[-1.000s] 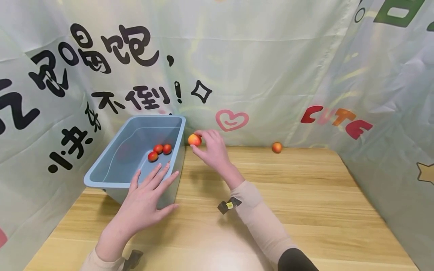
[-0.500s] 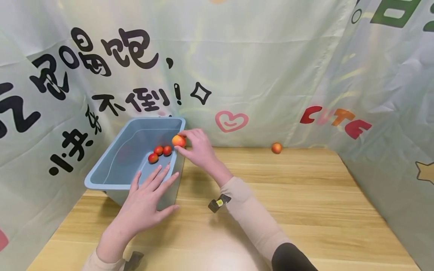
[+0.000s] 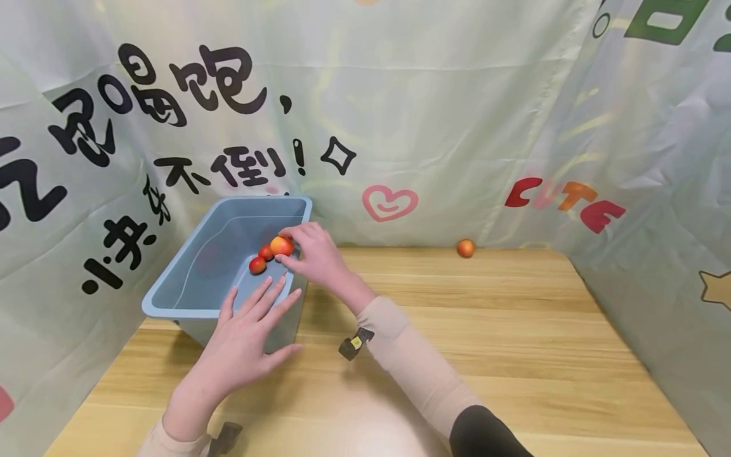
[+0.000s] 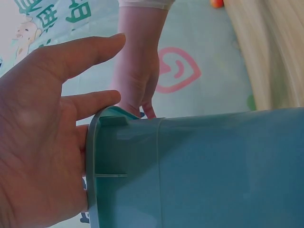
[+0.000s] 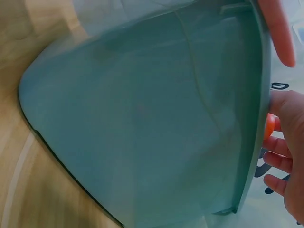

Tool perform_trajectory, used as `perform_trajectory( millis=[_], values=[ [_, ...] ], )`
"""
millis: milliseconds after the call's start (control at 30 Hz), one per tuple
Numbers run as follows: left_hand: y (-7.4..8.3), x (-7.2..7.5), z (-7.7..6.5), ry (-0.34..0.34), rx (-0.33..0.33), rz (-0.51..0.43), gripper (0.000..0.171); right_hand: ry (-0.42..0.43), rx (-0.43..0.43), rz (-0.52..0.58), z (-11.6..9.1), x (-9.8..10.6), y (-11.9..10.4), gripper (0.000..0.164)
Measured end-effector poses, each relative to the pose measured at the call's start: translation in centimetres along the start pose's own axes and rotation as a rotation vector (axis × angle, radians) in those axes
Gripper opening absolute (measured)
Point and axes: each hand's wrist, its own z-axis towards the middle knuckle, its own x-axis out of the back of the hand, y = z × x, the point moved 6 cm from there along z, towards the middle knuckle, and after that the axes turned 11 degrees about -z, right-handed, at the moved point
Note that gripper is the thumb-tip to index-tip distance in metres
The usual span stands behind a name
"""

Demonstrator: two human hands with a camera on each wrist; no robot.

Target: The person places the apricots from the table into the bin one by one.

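My right hand (image 3: pixel 320 254) pinches a small round red-and-yellow fruit (image 3: pixel 280 245) between thumb and fingers. It reaches over the right rim of a blue plastic bin (image 3: pixel 183 313), and the fruit hangs inside the opening. Part of that fruit (image 5: pixel 270 124) peeks past the rim in the right wrist view. Two redder round fruits (image 3: pixel 257 264) show on the bin's floor, one partly behind the held fruit. At the near right corner, my left hand (image 3: pixel 240 346) rests on the rim with its fingers spread and straight. The left wrist view shows the left thumb (image 4: pixel 90 54) held away from the bin wall.
Another orange-red fruit (image 3: pixel 465 248) lies at the table's back edge, against the printed cloth backdrop (image 3: pixel 434 127). The wooden table (image 3: pixel 485 355) stretches to the right of the bin. Cloth also rises along both sides.
My right hand has carried its fruit leftward from beside the bin, across the rim and into the opening. One fruit in the bin is now covered by it. The left hand stays put.
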Motion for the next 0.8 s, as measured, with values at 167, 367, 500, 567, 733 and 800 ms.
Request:
perform_trajectory(
  millis=[167,367,500,567,733,800],
  values=[
    [0.00,-0.01,0.00,0.000,0.002,-0.002,0.086,-0.008,-0.001,0.001,0.14,-0.37,-0.07,0.040],
    [0.07,-0.04,0.00,0.002,0.003,-0.001,0.086,-0.030,-0.045,0.066,0.16,-0.85,0.31,0.042],
    [0.17,-0.03,0.01,0.004,0.000,0.001,0.087,-0.029,-0.073,0.100,0.01,-0.94,0.50,0.043],
    [0.18,0.01,0.02,0.010,-0.002,0.001,0.087,-0.020,-0.077,0.107,-0.06,-0.90,0.51,0.042],
    [0.17,0.14,0.05,0.028,-0.013,0.004,0.088,0.000,-0.082,0.123,-0.26,-0.90,0.56,0.040],
    [0.18,0.17,0.05,0.031,-0.015,0.006,0.088,0.008,-0.086,0.125,-0.32,-0.99,0.64,0.040]
  ],
)
